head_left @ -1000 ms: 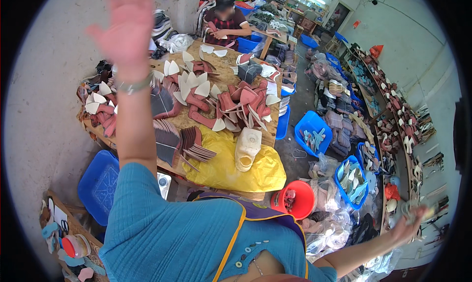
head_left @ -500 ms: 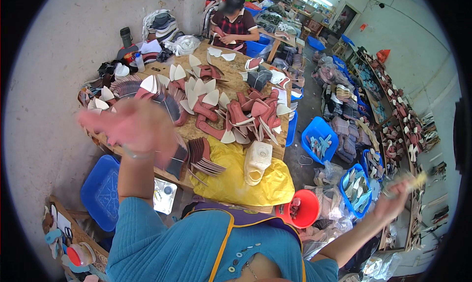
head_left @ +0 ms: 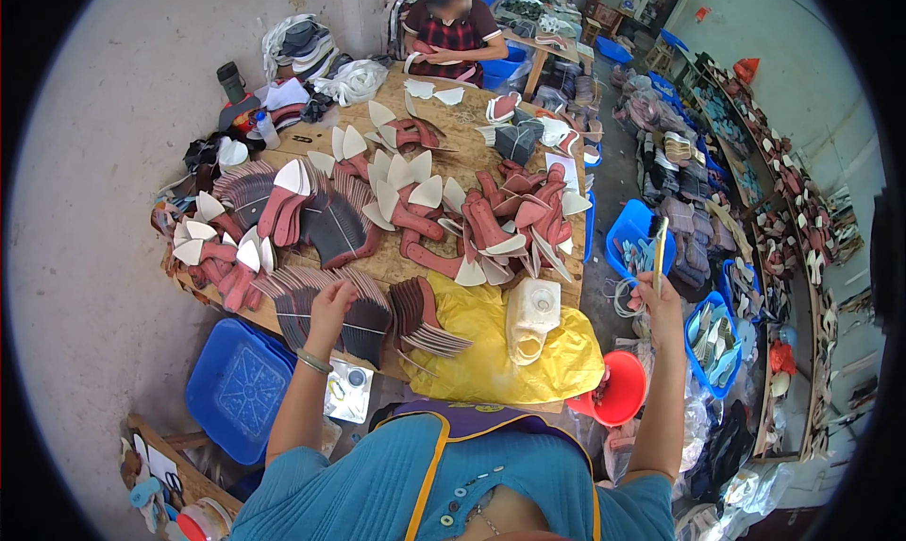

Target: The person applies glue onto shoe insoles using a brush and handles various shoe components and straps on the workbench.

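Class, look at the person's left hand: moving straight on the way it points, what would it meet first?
Most likely the pink-ended dark stack just beyond the left hand, though the hand's height is unclear and it might pass above.

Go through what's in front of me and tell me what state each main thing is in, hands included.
Left hand: fingers curled, by the dark stack; grip unclear
Right hand: closed around the brush
Brush: held upright, bristles up
Dark stack: fanned out
Yellow sheet: crumpled, partly under the jug
White jug: cut open
Red bucket: open-topped, pieces inside
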A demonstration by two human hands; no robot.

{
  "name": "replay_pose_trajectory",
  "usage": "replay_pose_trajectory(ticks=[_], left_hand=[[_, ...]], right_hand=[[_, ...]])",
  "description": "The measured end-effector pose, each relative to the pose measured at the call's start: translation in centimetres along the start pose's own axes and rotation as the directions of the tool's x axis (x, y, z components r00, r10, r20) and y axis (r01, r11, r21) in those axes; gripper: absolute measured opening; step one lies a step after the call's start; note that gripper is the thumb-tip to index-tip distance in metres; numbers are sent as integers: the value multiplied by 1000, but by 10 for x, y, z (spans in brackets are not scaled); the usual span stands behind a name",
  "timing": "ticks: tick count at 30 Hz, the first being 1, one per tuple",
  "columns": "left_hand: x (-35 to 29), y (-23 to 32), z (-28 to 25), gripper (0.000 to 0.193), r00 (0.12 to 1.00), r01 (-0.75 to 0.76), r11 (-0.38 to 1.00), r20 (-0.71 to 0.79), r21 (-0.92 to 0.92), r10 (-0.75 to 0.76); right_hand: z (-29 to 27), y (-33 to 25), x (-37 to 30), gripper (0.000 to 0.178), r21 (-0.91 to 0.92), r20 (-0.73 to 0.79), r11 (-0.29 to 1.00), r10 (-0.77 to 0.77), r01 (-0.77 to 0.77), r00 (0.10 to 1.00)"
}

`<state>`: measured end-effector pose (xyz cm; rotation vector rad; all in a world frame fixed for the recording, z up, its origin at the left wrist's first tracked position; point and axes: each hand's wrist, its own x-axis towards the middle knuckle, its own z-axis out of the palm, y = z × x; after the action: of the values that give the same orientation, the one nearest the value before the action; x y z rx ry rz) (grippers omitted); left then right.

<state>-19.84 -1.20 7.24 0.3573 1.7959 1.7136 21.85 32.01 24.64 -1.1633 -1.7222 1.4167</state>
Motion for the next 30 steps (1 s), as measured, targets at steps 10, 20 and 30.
replay_pose_trajectory(ticks=[10, 20, 30], left_hand=[[18, -24, 7, 31, 875, -438, 591, 168, 678, 455], [31, -28, 11, 36, 888, -419, 565, 190, 711, 419], [4, -38, -6, 34, 912, -339, 548, 126, 765, 389]], right_hand=[[38, -7, 21, 13, -140, 15, 990, 0, 2, 1000], [48, 3, 70, 15, -348, 17, 936, -47, 50, 999], [77, -19, 162, 17, -314, 189, 947, -7, 68, 982]])
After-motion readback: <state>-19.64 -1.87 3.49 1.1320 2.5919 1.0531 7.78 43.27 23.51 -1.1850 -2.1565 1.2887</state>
